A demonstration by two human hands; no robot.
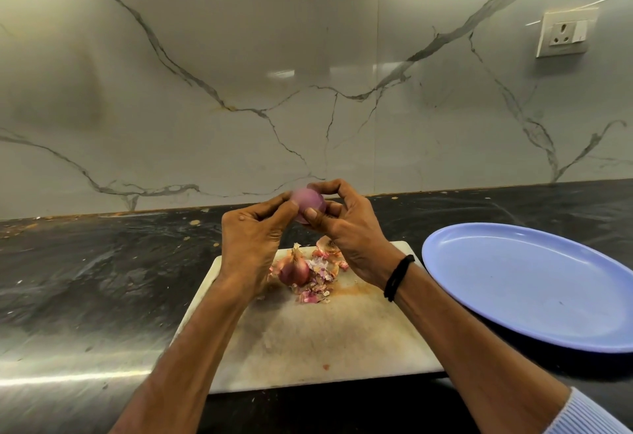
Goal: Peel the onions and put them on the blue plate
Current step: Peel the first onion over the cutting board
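A smooth purple onion (309, 201) is held up above the far end of the white cutting board (308, 337). My right hand (346, 228) grips it with curled fingers over its top and thumb on its front. My left hand (253, 228) pinches it from the left side. A second onion (294, 269), still in its papery skin, lies on the board beneath my hands, beside a heap of peels (320, 279). The blue plate (534, 283) sits to the right of the board and holds nothing.
The board rests on a dark, speckled countertop (102, 262) with scattered skin flakes. A marble-patterned wall (308, 91) stands close behind, with a socket (567, 33) at upper right. The plate's left rim lies near the board's right edge.
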